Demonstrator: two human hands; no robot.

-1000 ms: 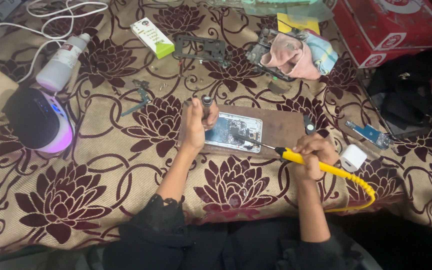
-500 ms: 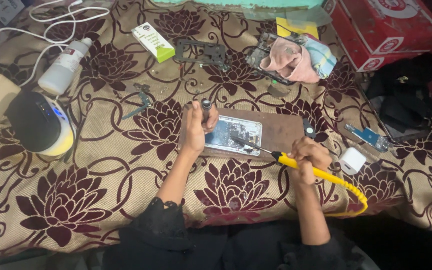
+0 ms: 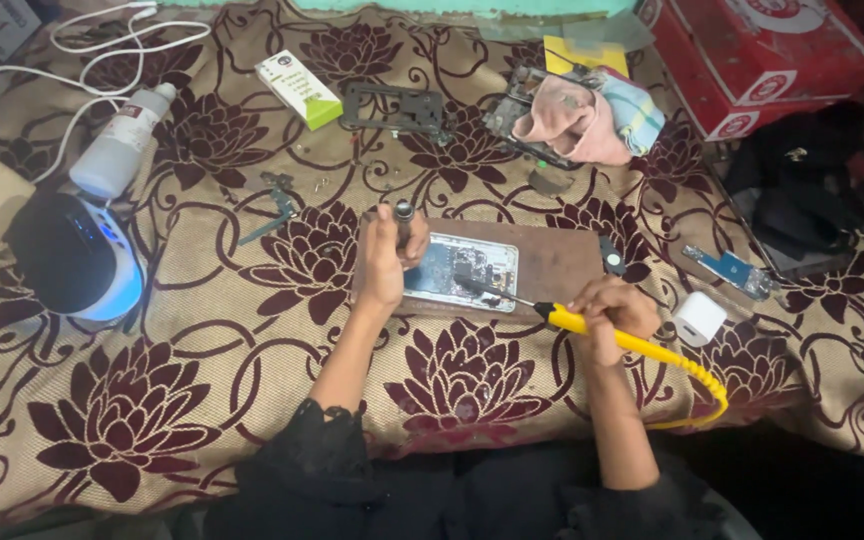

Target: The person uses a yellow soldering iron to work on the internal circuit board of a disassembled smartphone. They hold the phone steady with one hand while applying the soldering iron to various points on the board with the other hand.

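1. The left hand (image 3: 384, 262) reaches forward from a dark sleeve, the forearm stretched straight up the patterned cloth (image 3: 202, 400). Its fingers are curled shut around a small dark tool with a round metal tip (image 3: 404, 212), held upright at the left end of the brown board (image 3: 552, 265).
2. The heel of that hand rests at the left edge of the opened phone (image 3: 467, 272), which lies flat on the board with its insides showing, near the middle of the cloth.
3. The right hand (image 3: 612, 312) sits just off the board's near right corner, wrist bent inward, fingers wrapped tight round the yellow handle of a soldering iron (image 3: 592, 328).
4. The iron's thin dark tip points left and touches the phone's middle; its yellow coiled cord (image 3: 697, 385) trails toward the near edge.
5. A white charger block (image 3: 698, 318) lies just right of the right hand.
6. A white bottle (image 3: 120, 145) and a dark round device with a blue glow (image 3: 77, 258) stand toward the left edge; a red box (image 3: 772, 60) fills the far right corner.
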